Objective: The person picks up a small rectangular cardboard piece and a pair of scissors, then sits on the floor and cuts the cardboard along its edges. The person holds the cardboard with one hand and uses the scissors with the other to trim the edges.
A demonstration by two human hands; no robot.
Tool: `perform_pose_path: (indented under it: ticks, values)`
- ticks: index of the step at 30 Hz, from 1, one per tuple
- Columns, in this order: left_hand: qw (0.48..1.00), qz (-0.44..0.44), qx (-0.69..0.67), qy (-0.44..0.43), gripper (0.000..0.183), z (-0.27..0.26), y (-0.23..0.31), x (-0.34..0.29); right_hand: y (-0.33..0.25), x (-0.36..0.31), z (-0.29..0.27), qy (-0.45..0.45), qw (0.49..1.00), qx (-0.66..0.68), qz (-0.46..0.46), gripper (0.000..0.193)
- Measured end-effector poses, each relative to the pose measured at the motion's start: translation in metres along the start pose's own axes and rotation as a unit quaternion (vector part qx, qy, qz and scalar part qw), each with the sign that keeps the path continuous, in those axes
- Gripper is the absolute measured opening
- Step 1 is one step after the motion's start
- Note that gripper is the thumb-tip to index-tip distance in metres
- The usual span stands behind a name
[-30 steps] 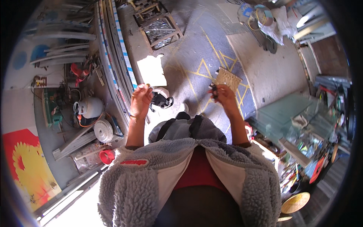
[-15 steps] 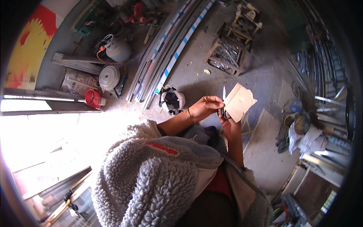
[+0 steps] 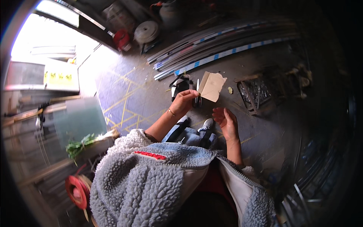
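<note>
My left hand pinches a torn-edged piece of tan cardboard at its left corner. A pair of scissors with dark handles hangs at the same fingertips, its pale blade pointing up alongside the cardboard; the fingers partly cover where the two meet. My right hand is raised below and to the right of the cardboard, apart from it, with nothing in it and its fingers loosely bent. Just beyond the left hand, a white helmet with black straps lies on the floor.
Long metal profiles lie across the floor ahead. To the right is a metal frame with dark contents. A red bucket and a round pale lidded pot stand far left. Green-leaved stalks and a red reel are at left.
My right hand has let go of the scissors and cardboard and drawn away. The left now holds both. The view has swung left, bringing the leafy stalks and red reel into sight.
</note>
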State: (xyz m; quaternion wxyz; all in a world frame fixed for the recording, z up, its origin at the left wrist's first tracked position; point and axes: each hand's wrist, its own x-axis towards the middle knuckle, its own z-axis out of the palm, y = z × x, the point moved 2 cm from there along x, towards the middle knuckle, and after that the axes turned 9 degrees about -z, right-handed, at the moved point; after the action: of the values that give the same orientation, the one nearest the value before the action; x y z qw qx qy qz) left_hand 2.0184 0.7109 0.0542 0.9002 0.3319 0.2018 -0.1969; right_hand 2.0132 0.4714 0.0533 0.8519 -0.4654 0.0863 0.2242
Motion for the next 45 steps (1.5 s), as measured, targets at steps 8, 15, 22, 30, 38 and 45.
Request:
perform_pose_path:
  ticks: [8, 15, 22, 30, 38, 45]
  values:
    - [0.984, 0.006, -0.077, 0.158, 0.010, -0.081, -0.045, -0.041, 0.021, 0.025, -0.029, -0.026, 0.997, -0.001, 0.073, 0.043]
    - [0.956, -0.036, -0.093, 0.277, 0.010, -0.188, -0.119, -0.026, 0.116, 0.022, -0.061, 0.015, 0.977, -0.152, 0.152, 0.010]
    - [0.922, -0.044, -0.117, 0.368, 0.012, -0.284, -0.208, 0.011, 0.313, 0.006, -0.164, -0.046, 0.852, -0.380, 0.358, 0.017]
    - [0.890, -0.021, -0.161, 0.426, 0.007, -0.349, -0.297, 0.098, 0.466, -0.026, -0.252, -0.330, 0.505, -0.736, 0.307, 0.017]
    - [0.883, 0.030, -0.259, 0.391, 0.009, -0.390, -0.321, 0.139, 0.594, -0.055, -0.335, -0.456, 0.432, -0.714, 0.310, 0.019]
    - [0.864, 0.110, -0.211, 0.444, 0.012, -0.416, -0.273, 0.108, 0.622, -0.066, -0.391, -0.599, 0.257, -0.588, 0.479, 0.026]
